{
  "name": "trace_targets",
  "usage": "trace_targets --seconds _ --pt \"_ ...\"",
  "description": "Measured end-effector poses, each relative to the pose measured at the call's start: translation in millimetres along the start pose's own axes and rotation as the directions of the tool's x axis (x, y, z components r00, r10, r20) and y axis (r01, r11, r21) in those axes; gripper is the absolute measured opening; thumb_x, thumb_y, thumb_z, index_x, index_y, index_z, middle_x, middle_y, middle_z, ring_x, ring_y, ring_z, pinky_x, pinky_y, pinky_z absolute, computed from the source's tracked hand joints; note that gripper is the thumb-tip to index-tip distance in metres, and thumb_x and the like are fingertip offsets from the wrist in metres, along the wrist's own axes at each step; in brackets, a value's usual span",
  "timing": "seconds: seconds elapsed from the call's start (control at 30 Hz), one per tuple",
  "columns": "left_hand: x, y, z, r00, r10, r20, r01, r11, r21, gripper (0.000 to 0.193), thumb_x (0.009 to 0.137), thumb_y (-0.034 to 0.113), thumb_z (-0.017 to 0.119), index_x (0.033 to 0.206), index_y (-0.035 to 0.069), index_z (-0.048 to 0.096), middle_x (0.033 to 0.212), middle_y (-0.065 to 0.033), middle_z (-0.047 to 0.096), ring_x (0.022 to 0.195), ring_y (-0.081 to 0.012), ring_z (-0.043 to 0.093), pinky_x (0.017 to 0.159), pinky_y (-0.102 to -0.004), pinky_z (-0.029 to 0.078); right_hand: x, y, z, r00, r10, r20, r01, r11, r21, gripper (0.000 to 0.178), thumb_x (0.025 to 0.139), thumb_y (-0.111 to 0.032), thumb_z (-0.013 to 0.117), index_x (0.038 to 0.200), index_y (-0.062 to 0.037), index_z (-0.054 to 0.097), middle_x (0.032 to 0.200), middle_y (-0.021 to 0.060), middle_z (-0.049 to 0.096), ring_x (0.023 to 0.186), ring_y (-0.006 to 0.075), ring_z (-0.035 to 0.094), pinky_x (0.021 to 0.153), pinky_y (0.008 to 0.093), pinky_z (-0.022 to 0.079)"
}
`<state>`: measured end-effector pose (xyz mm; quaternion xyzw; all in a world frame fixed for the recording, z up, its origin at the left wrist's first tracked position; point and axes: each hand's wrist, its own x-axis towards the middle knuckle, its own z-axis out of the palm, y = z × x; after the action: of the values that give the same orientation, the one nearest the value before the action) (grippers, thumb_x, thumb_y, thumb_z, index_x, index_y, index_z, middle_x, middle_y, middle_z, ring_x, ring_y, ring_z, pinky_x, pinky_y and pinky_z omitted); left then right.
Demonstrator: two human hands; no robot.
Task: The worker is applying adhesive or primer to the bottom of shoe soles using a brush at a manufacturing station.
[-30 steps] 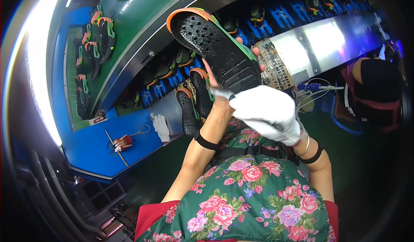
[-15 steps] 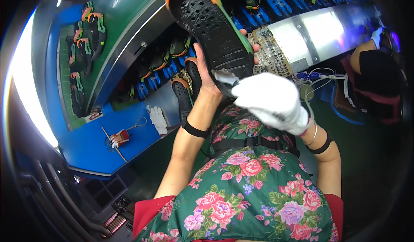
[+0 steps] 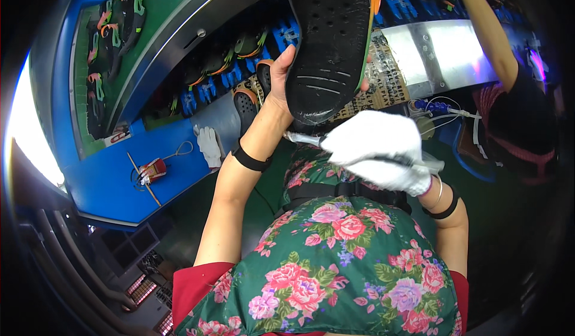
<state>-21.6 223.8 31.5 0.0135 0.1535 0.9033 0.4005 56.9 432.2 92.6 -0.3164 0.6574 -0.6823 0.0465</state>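
Observation:
My bare left hand [image 3: 279, 87] is closed round a black shoe sole [image 3: 326, 54] with orange and green edging, thumb on one side and fingertips showing on the other. The sole is raised upright, its dimpled, wet-looking face toward me and its far end cut off by the top of the picture. In a white glove, my right hand [image 3: 377, 150] grips a brush [image 3: 304, 139]. The brush's pale tip sits just below the sole's near end, beside my left wrist; whether it touches the sole I cannot tell.
A blue table [image 3: 114, 186] at left carries a red can [image 3: 154, 170] with a stick and wire loop, plus a white glove [image 3: 208, 147]. More soles [image 3: 245, 108] stand behind my left wrist. Shoe parts on blue holders line the curved metal machine [image 3: 437, 54]. Another person's arm [image 3: 494, 33] reaches in at right.
The sole has turned more upright and shifted right and up. The brush has come off the sole's face to below its near end. At right, the other person's arm now reaches upward.

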Motion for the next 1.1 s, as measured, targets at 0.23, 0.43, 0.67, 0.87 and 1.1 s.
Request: trace_targets --seconds 0.23,0.43,0.67,0.87,1.1 --pt "-10 19 -15 0.987 -0.072 -0.144 0.102 0.971 0.216 0.103 0.085 0.066 0.063 0.158 0.001 0.031 0.15 -0.0347 0.042 0.121 -0.0503 0.06 0.101 -0.0586 0.052 -4 6 6 0.969 -0.214 0.125 0.247 0.866 -0.435 0.025 0.08 -0.004 0.076 0.105 -0.0107 0.079 0.106 0.0082 0.077 0.094 0.0266 0.074 0.083 0.0367 0.06" --pt "-20 33 -31 0.968 -0.043 -0.247 0.134 0.922 0.363 0.097 0.086 0.058 0.065 0.156 -0.001 0.034 0.15 -0.0337 0.045 0.128 -0.05 0.056 0.109 -0.0582 0.047 12 5 -5 0.988 -0.156 0.003 0.152 0.956 -0.25 0.019 0.075 -0.003 0.082 0.093 -0.0091 0.079 0.099 0.0087 0.078 0.091 0.0261 0.075 0.08 0.0357 0.059" --pt "-28 2 -14 0.939 -0.011 -0.343 0.045 0.995 0.091 0.082 0.097 0.056 0.051 0.155 -0.001 0.038 0.151 -0.0263 0.049 0.131 -0.0392 0.057 0.11 -0.0519 0.048 4 11 -1 0.977 0.108 -0.182 -0.104 0.994 0.033 0.012 0.077 0.0 0.082 0.088 -0.0033 0.078 0.094 0.0138 0.077 0.087 0.0252 0.075 0.08 0.0343 0.059" --pt "-44 -37 1 0.985 0.046 -0.167 -0.08 0.977 -0.199 0.057 0.106 0.044 0.043 0.143 0.002 0.054 0.134 -0.0209 0.065 0.117 -0.0359 0.067 0.103 -0.0551 0.053 29 11 -28 0.956 -0.263 -0.127 0.13 0.773 -0.621 0.029 0.076 0.005 0.075 0.102 -0.006 0.078 0.104 0.0102 0.077 0.096 0.0271 0.073 0.084 0.0375 0.058" --pt "-75 -24 15 0.929 0.311 -0.199 -0.311 0.95 0.029 0.09 0.094 0.06 0.062 0.155 0.0 0.036 0.149 -0.0293 0.048 0.13 -0.0437 0.057 0.108 -0.0573 0.049 27 1 -4 0.986 0.014 -0.168 -0.005 0.999 0.052 0.015 0.077 0.003 0.079 0.091 -0.0028 0.079 0.095 0.0109 0.078 0.088 0.0215 0.075 0.082 0.0335 0.059"
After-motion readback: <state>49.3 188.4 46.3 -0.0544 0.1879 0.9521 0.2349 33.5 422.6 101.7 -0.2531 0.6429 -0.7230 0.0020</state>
